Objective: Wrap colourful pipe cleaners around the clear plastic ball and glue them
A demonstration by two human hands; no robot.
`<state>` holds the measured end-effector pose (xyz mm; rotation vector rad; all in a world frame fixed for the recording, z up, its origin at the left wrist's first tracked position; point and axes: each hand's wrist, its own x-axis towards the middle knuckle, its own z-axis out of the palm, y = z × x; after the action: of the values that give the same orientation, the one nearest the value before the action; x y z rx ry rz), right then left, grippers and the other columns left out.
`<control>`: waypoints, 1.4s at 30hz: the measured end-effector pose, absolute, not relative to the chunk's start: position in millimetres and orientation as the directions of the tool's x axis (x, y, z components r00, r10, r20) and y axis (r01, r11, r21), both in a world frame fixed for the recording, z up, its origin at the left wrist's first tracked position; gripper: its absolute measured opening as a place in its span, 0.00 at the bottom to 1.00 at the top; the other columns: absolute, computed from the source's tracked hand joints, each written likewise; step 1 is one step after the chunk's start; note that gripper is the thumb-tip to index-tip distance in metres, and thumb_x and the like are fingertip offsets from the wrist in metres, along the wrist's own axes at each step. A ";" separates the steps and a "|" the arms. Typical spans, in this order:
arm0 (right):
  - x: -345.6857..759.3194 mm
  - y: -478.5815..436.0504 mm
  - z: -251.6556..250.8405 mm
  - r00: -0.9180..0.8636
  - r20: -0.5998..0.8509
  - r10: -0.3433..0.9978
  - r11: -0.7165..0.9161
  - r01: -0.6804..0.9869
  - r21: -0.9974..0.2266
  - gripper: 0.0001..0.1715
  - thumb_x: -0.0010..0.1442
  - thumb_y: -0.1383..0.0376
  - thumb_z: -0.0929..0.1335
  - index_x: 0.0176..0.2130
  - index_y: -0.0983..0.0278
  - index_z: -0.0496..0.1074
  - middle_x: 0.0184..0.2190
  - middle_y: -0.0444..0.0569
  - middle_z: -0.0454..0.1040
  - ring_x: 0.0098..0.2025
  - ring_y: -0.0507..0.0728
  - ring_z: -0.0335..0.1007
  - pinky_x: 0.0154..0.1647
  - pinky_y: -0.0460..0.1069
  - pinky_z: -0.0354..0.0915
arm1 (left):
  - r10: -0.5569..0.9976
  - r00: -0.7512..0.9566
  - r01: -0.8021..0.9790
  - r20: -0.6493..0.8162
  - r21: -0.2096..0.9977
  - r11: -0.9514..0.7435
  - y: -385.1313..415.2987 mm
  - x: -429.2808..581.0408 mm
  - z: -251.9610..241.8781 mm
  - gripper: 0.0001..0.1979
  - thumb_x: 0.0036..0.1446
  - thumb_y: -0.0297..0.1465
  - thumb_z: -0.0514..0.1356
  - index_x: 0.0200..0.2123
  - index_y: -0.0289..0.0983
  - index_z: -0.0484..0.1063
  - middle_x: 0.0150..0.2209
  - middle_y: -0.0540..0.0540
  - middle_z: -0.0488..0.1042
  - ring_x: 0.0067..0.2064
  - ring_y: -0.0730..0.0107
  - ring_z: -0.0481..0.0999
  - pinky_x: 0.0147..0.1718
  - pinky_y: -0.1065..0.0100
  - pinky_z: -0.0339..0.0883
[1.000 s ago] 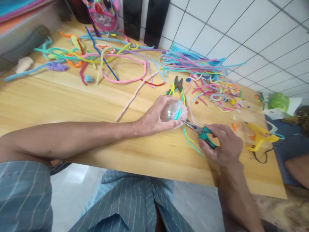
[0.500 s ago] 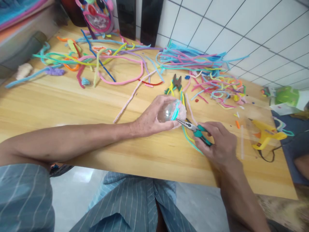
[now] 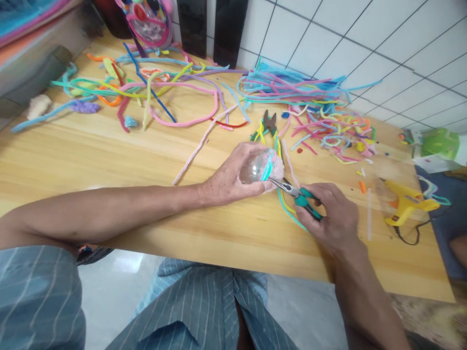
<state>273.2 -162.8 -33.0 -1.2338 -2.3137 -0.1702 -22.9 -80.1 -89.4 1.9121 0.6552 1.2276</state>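
My left hand [image 3: 239,172] is wrapped round a clear ball [image 3: 253,170]. A turquoise band [image 3: 267,167] runs across the ball, and its right side is covered in fuzzy pale pink. In my right hand [image 3: 330,214] are needle-nose pliers [image 3: 301,194] with green and black handles. Their tips touch the lower edge of the ball by my left thumb; whether they pinch anything there is too small to tell. Behind the ball lie dark-jawed cutters [image 3: 270,121], with yellow and turquoise pipe cleaners [image 3: 286,206] passing beneath.
A bundle of blue and pink pipe cleaners [image 3: 292,85] lies along the tiled wall. Loose coloured pieces [image 3: 335,133] are scattered in front of it, more strands [image 3: 182,124] to the left. A yellow glue gun [image 3: 408,201] rests at the right; another person's arm [image 3: 460,248] shows beyond.
Almost nothing differs. The whole scene has shifted slightly to the right in view; both hands keep their hold, and the plier tips stay against the ball.
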 end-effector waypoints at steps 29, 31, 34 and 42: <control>271.7 -161.9 -42.3 -0.459 0.566 0.685 0.559 0.829 -0.004 0.23 0.67 0.60 0.76 0.60 0.54 0.76 0.46 0.52 0.86 0.42 0.62 0.86 0.38 0.55 0.79 | 0.713 0.442 0.039 0.545 0.783 -0.621 -76.1 -25.1 -92.3 0.38 0.65 0.49 0.73 0.72 0.45 0.64 0.69 0.35 0.71 0.72 0.48 0.74 0.74 0.44 0.71; 270.4 -160.8 -42.4 -0.451 0.579 0.679 0.569 0.822 -0.026 0.22 0.67 0.61 0.76 0.60 0.55 0.77 0.45 0.51 0.86 0.40 0.61 0.84 0.36 0.54 0.77 | 0.703 0.455 0.045 0.546 0.775 -0.631 -74.9 -26.6 -92.9 0.42 0.63 0.50 0.75 0.72 0.44 0.63 0.69 0.34 0.70 0.73 0.48 0.73 0.75 0.44 0.70; 269.7 -159.2 -42.8 -0.437 0.577 0.690 0.563 0.825 -0.049 0.21 0.67 0.61 0.75 0.59 0.55 0.77 0.45 0.51 0.86 0.37 0.59 0.83 0.35 0.53 0.76 | 0.688 0.485 0.052 0.539 0.768 -0.639 -72.4 -29.5 -94.3 0.49 0.57 0.50 0.79 0.74 0.44 0.62 0.71 0.33 0.68 0.74 0.43 0.72 0.76 0.41 0.68; 272.8 -157.6 -48.2 -0.409 0.538 0.737 0.514 0.856 -0.054 0.18 0.68 0.56 0.74 0.56 0.56 0.78 0.44 0.52 0.86 0.38 0.60 0.83 0.36 0.54 0.76 | 0.670 0.515 0.111 0.535 0.733 -0.671 -68.8 -33.2 -92.2 0.47 0.58 0.42 0.77 0.75 0.45 0.62 0.72 0.34 0.70 0.75 0.44 0.71 0.77 0.41 0.68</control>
<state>272.8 -157.6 -48.2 -1.3003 -2.2557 -0.3135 -33.2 -68.8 -92.2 2.1151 0.6336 1.1249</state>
